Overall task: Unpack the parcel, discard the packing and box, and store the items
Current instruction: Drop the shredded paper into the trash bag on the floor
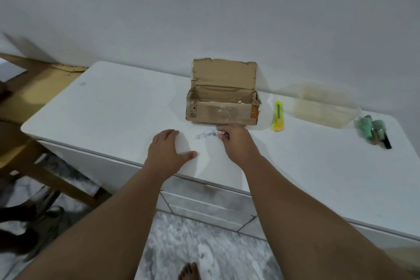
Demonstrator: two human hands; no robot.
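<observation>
Bare forearms, sleeveless to the frame edge (one bare foot point(188, 271) below)

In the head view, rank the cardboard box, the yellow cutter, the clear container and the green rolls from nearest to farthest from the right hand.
From the right hand:
1. cardboard box, just behind the hand.
2. yellow cutter, to its right.
3. clear container, farther right, near the wall.
4. green rolls, far right of the top.

Box point(222, 107) behind hands — cutter point(278, 116) right; contents unclear.
</observation>
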